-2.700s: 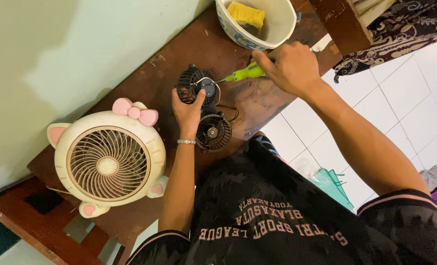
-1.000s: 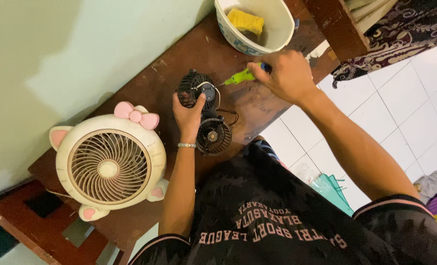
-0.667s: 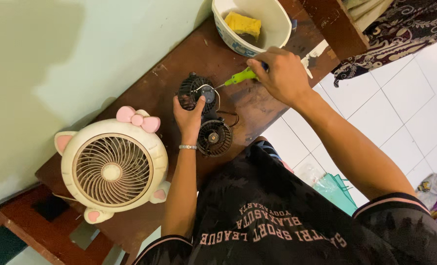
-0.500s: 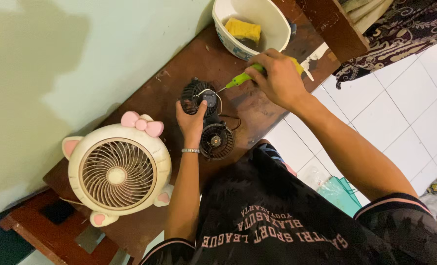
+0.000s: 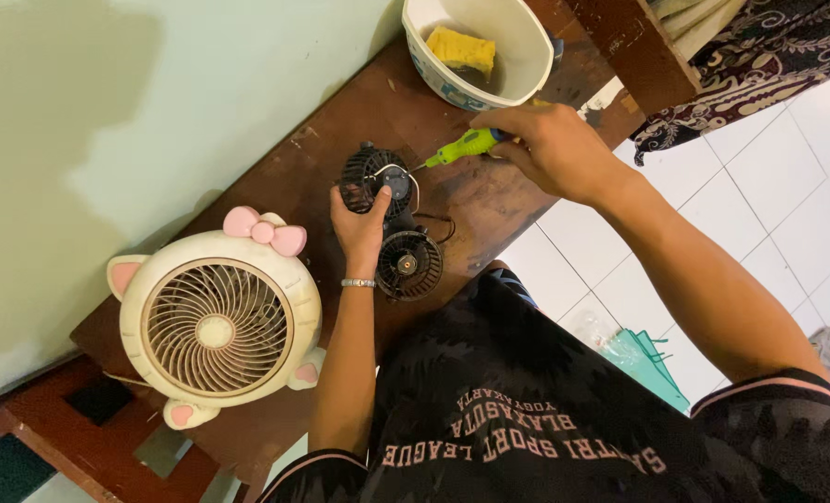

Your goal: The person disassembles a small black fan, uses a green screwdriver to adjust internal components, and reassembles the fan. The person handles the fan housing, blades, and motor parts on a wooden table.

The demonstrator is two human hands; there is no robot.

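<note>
My left hand (image 5: 360,226) grips a small black round fan part (image 5: 374,174) on the brown wooden table (image 5: 294,168), with a thumb against its hub. A second black round fan part (image 5: 408,265) lies just right of that wrist, joined by thin wires. My right hand (image 5: 553,149) holds a green-handled screwdriver (image 5: 466,145) with its tip pointing at the upper black part's hub.
A cream desk fan (image 5: 219,319) with pink bow and cat ears stands at the table's left. A white bowl (image 5: 478,47) holding a yellow sponge sits at the far end. A green wall runs along the table; white floor tiles and patterned cloth lie to the right.
The view has shifted slightly. My right hand has kept the screwdriver at the upper black part, moving a little; my left hand stays on that part.
</note>
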